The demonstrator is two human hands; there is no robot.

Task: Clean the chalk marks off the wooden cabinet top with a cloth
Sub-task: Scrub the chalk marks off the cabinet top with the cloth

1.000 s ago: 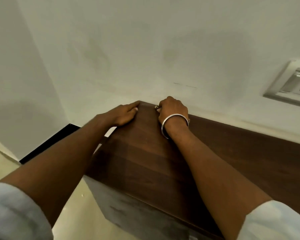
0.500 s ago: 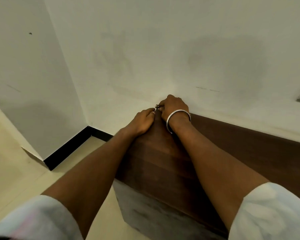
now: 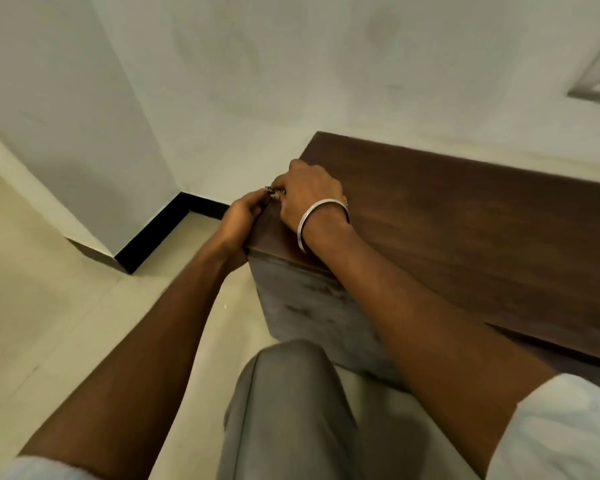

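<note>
At the wooden cabinet top [image 3: 465, 220]'s left edge, a small item [image 3: 273, 193], possibly the cloth, is pinched by the curled left hand [image 3: 243, 216] and right hand [image 3: 309, 192]; if the pinch is loosened, it could be dropped to the floor.

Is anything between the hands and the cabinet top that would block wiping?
Nothing visible. The right hand rests on the cabinet top at its left end, the left hand beside it. No cloth shows; only a small blurred thing between the two hands.

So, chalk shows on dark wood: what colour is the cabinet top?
The cabinet top is dark brown wood grain; head view.
</note>
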